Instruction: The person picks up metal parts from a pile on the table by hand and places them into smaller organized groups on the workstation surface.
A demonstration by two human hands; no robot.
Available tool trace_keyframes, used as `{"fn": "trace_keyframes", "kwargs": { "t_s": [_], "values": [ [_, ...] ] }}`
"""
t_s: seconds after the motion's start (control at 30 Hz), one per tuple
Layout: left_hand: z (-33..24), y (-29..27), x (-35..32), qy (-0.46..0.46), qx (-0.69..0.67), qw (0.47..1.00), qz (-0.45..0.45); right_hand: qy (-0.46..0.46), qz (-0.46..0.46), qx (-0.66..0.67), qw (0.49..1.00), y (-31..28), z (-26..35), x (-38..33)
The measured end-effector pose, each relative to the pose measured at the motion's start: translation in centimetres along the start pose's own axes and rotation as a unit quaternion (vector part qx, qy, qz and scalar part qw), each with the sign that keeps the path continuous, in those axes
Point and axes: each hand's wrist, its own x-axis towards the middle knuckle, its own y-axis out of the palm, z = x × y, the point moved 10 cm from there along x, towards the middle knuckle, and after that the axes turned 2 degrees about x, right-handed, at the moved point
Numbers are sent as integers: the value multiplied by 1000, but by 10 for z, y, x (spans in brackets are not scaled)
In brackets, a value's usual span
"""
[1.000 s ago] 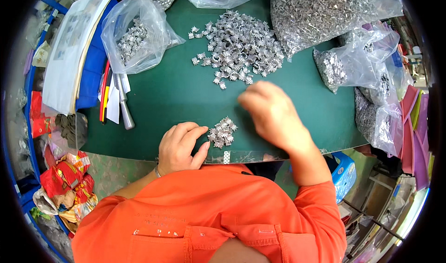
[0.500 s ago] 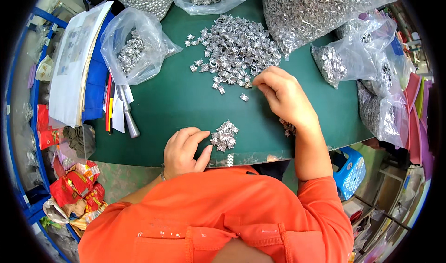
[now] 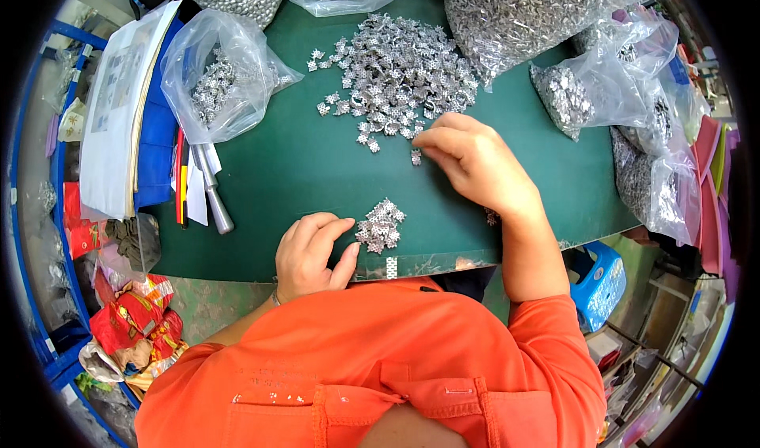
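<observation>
My left hand (image 3: 310,252) rests on the table's near edge, thumb and fingers apart, nothing held. Right beside its fingertips lies a small heap of silvery metal pieces (image 3: 381,226). My right hand (image 3: 472,161) is over the near side of the big pile of metal pieces (image 3: 404,76), thumb and forefinger pinched together. Whatever is between those fingertips, if anything, is too small to make out. Just below them sits a single metal piece (image 3: 416,157). A few darker pieces (image 3: 492,216) show next to my right wrist, mostly hidden by it.
Clear bags of metal parts (image 3: 229,80) stand left of the pile, with larger bags (image 3: 546,20) behind and to the right. Pens (image 3: 180,183) and a metal-handled tool (image 3: 215,195) lie at left beside a paper folder (image 3: 131,108). A blue stool (image 3: 598,286) stands right of the table.
My right hand has shifted left along the near side of the big pile, closer to the single metal piece. My left hand stays by the small heap. The whole view has tilted slightly.
</observation>
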Motion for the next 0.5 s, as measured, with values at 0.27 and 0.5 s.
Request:
{"fn": "trace_keyframes", "kwargs": {
  "t_s": [0.27,0.5],
  "values": [
    [0,-1,0,-1,6,1000,-2,65,139,10,988,-25,-20,-18],
    [0,1,-1,-1,6,1000,0,-71,0,-21,997,4,12,11]
  ]
}}
